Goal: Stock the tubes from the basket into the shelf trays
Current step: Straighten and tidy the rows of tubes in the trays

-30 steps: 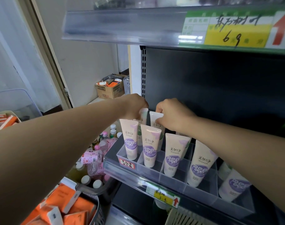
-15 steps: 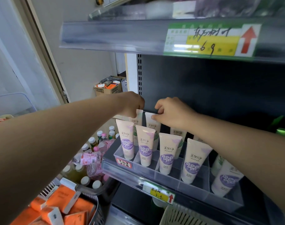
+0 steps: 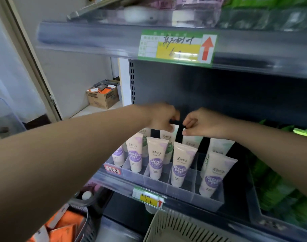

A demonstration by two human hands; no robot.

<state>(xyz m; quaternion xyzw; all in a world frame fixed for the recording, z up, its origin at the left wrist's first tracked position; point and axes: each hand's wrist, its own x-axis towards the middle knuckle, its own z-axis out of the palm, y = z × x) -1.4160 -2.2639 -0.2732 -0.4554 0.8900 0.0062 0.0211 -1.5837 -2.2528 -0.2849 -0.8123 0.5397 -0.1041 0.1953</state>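
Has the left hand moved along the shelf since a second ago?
Yes, rightward. The left hand was at the perforated upright and above the red tray label; now it sits clearly right of both, its grip on a back-row tube.

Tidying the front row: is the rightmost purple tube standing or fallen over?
Standing: the rightmost purple tube sits cap-down in its own compartment of the clear tray, crimped end up.

Cream tubes with purple labels [image 3: 156,159] stand cap-down, leaning slightly back, one per compartment along the front of the clear shelf tray [image 3: 208,201]. Behind them stand green-printed tubes [image 3: 219,146]; the left hand [image 3: 164,117] and right hand [image 3: 201,123] each pinch the top edge of one.
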